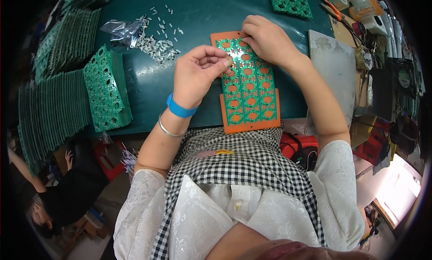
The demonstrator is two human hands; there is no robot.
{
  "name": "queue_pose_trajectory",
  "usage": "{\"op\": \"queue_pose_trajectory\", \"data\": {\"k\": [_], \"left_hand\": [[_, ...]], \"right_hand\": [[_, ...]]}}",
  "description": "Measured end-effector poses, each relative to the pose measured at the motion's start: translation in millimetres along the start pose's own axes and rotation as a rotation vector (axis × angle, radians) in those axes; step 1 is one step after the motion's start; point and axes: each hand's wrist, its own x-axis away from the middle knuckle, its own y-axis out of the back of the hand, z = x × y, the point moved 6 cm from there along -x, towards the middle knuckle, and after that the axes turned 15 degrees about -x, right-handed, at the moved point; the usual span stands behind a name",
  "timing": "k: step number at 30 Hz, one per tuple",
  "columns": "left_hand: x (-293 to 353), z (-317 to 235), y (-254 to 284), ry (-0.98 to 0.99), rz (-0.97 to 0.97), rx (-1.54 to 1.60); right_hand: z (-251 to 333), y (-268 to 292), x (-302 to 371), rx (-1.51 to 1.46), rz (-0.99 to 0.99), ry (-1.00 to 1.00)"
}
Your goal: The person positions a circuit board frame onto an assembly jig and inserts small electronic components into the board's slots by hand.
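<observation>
A green circuit board panel (249,100) with rows of oval cut-outs lies on an orange carrier plate (252,126) at the table's front edge. Over the panel's upper left, my left hand (198,71) is closed in a pinch, thumb against fingertips; anything between them is too small to name. My right hand (270,40) rests at the panel's top right corner, its fingers curled and pressed together. What those fingertips hold, if anything, is hidden. Small white parts (156,48) lie in a loose heap left of the panel, beside an opened silvery bag (121,31).
Stacks of green circuit boards (54,102) stand at the left, with another stack (104,91) nearer. More boards (291,2) lie at the far right. A grey metal plate (330,75), orange-handled pliers (332,9) and bottles line the right side. Another person (67,192) is at lower left.
</observation>
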Motion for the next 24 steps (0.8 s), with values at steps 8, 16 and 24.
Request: {"op": "queue_pose_trajectory", "data": {"k": [8, 16, 24], "left_hand": [[-1, 16, -5, 0.190, 0.077, 0.305], [11, 14, -30, 0.208, 0.090, 0.452], [-31, -24, 31, -0.447, -0.293, -1.073]], "right_hand": [[75, 35, 18, -0.389, -0.154, 0.180], [76, 37, 32, -0.390, -0.222, 0.101], [29, 39, 37, -0.638, -0.245, -0.209]]}}
